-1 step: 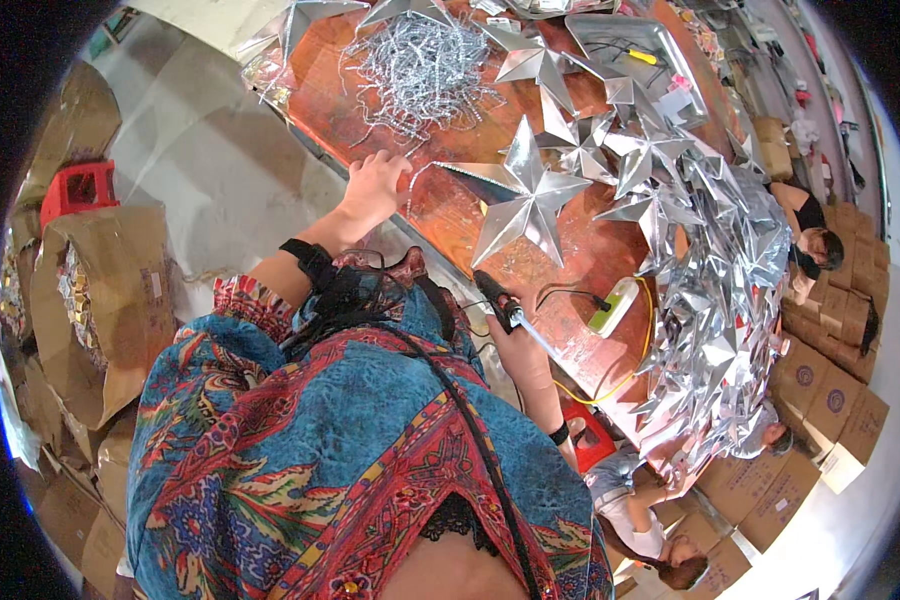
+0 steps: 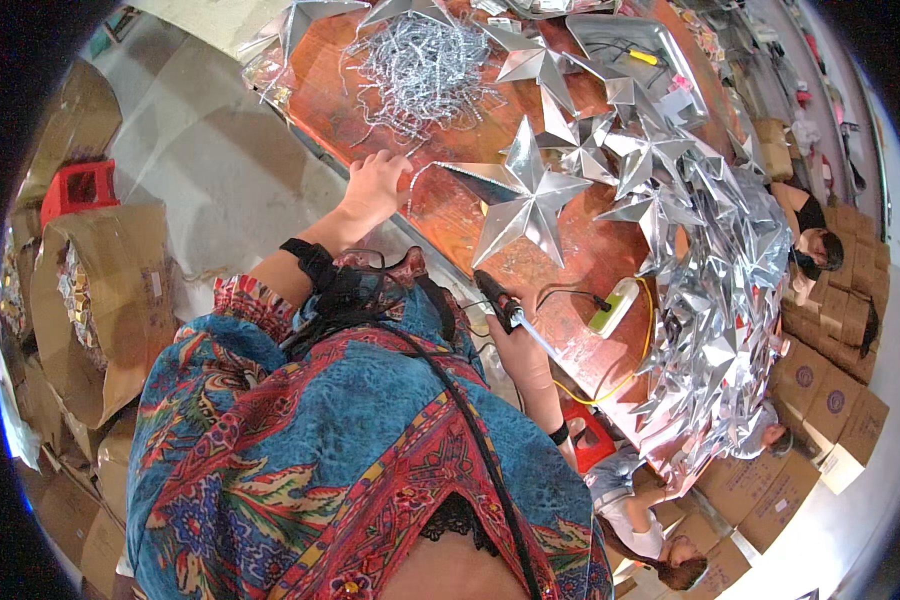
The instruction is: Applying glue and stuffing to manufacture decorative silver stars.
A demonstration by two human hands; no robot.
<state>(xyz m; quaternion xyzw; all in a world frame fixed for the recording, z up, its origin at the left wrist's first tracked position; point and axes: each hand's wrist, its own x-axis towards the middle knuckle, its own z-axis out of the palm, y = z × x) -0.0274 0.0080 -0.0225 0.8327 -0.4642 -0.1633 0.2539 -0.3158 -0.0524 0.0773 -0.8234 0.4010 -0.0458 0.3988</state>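
Note:
My left hand (image 2: 376, 188) rests at the near edge of the orange-red table (image 2: 460, 212), fingers apart and holding nothing I can see. Close beside its fingertips hangs the loose end of a thin silver tinsel strip (image 2: 414, 182). The strip runs along one point of a large silver five-pointed star (image 2: 532, 196) lying in front of me. At the table's edge, my right hand (image 2: 518, 350) is wrapped around a black glue gun (image 2: 496, 296). A pale glue stick (image 2: 540, 338) juts from its back end, and the nozzle points toward the star's side.
A tangled pile of silver strips (image 2: 425, 75) lies at the far left. Many silver stars (image 2: 720, 260) are heaped on the right. A green-and-white power strip (image 2: 615, 308) with a yellow cord sits nearby. A metal tray (image 2: 610, 35) stands at the back. Co-workers and cardboard boxes (image 2: 830, 400) line the right.

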